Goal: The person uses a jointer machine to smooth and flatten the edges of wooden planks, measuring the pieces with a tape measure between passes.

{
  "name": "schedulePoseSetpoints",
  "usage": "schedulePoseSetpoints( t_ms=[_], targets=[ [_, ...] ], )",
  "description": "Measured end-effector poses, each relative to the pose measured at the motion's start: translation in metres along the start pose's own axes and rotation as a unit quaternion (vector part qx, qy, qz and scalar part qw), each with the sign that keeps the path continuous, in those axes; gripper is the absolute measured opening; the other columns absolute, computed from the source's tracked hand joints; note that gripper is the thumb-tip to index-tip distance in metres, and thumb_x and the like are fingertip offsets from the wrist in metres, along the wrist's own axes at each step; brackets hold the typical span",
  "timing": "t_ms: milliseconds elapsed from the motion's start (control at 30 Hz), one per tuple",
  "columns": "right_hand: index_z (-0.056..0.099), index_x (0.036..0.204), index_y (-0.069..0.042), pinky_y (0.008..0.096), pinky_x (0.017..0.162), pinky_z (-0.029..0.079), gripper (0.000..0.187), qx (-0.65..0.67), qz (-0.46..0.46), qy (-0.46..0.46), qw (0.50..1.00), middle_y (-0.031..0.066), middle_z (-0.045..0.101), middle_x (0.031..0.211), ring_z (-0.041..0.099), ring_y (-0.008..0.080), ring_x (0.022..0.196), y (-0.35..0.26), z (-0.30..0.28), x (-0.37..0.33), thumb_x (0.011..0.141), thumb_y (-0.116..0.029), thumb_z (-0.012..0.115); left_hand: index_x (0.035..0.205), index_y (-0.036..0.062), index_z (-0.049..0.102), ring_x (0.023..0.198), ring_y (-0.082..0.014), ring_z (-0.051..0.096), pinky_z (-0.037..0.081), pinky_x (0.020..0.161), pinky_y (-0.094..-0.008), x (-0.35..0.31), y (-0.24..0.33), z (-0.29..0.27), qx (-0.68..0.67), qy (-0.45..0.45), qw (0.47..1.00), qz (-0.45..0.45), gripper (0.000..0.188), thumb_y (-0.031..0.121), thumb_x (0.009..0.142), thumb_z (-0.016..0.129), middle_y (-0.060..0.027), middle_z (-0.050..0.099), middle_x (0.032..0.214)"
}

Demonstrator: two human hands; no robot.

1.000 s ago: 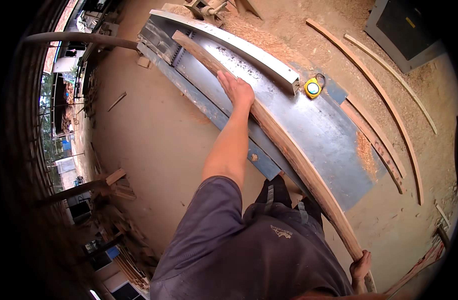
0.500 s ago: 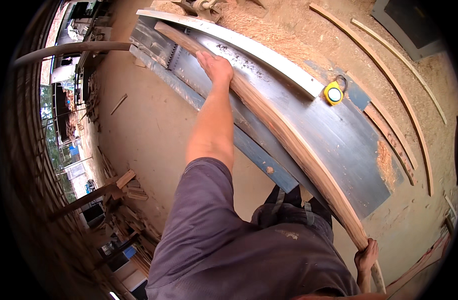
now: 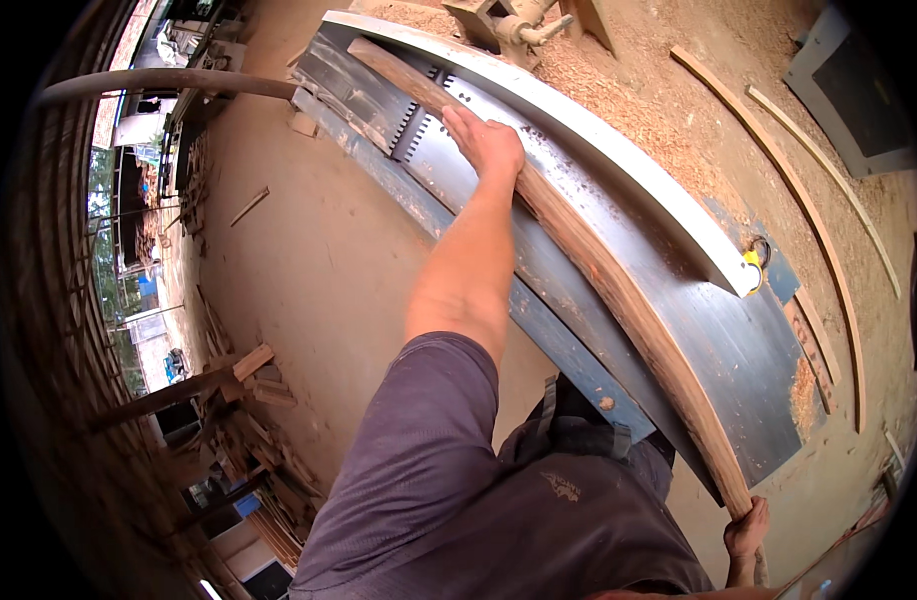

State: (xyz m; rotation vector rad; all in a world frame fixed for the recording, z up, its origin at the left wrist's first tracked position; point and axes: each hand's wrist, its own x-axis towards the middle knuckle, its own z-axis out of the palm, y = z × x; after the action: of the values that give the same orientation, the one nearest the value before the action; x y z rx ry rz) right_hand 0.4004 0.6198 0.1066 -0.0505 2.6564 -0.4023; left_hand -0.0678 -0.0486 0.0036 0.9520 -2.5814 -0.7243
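A long, rough-edged wooden board [image 3: 619, 290] lies lengthwise on the metal bed [image 3: 719, 350] of a jointer, beside its pale fence [image 3: 579, 120]. My left hand [image 3: 487, 143] rests on top of the board with its fingers stretched toward the far end, just on the near side of the toothed slot [image 3: 411, 132] across the bed. That far end reaches past the slot. At lower right my right hand [image 3: 747, 530] is closed around the board's near end, which overhangs the bed. The cutter itself is hidden from sight.
A yellow tape measure [image 3: 753, 262] is partly hidden behind the fence's near end. Wood strips [image 3: 799, 190] and shavings [image 3: 619, 110] lie on the floor at right, near a grey metal box [image 3: 849, 95]. Scrap wood [image 3: 254, 370] is piled at left. A curved pole [image 3: 179, 82] meets the machine's far end.
The view has shifted, so machine and board appear farther right. The fence's end now overlaps the tape measure. Both hands stay on the board, which seems slightly farther past the slot.
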Motion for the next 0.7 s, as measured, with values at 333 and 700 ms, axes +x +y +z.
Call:
schedulePoseSetpoints(
  t_ms=[333, 700],
  targets=[
    [0.051, 0.105, 0.001, 0.0547, 0.075, 0.042, 0.036, 0.021, -0.010, -0.008, 1.000, 0.0253, 0.050, 0.091, 0.050, 0.0493, 0.086, -0.020, 0.000, 0.024, 0.069, 0.002, 0.051, 0.150, -0.0162, 0.026, 0.155, -0.0400, 0.011, 0.010, 0.128, -0.0427, 0.035, -0.010, -0.001, 0.024, -0.018, 1.000, -0.003, 0.061, 0.014, 0.100, 0.042, -0.0300, 0.013, 0.165],
    [0.051, 0.102, 0.001, 0.0544, 0.071, 0.041, 0.033, 0.000, -0.014, 0.002, 1.000, 0.0240, 0.051, 0.090, 0.051, 0.0481, 0.084, -0.047, 0.000, 0.046, 0.069, 0.001, 0.050, 0.146, -0.0171, 0.031, 0.153, -0.0426, 0.016, 0.013, 0.128, -0.0438, 0.072, -0.039, 0.009, 0.026, 0.006, 0.999, 0.029, 0.059, 0.012, 0.097, 0.045, -0.0328, 0.017, 0.163]
  ],
)
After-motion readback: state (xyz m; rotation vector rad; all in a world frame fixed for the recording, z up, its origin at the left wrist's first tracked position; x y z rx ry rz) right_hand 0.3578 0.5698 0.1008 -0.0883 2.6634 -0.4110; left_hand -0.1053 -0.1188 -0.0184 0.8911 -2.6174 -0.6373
